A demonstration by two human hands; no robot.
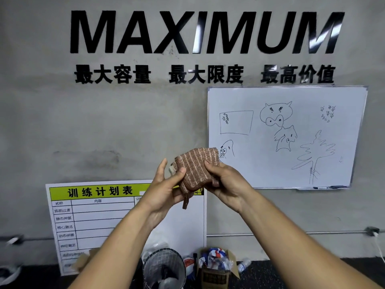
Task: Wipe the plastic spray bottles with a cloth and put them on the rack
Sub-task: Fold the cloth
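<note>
Two hands, left hand (166, 184) and right hand (225, 182), both pinching a folded, brown striped cloth (198, 166)

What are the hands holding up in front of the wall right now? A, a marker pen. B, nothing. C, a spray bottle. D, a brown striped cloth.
D: the left hand and right hand both grip a brown striped cloth.

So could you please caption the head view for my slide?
Left hand and right hand hold a brown cloth before a whiteboard.
</note>
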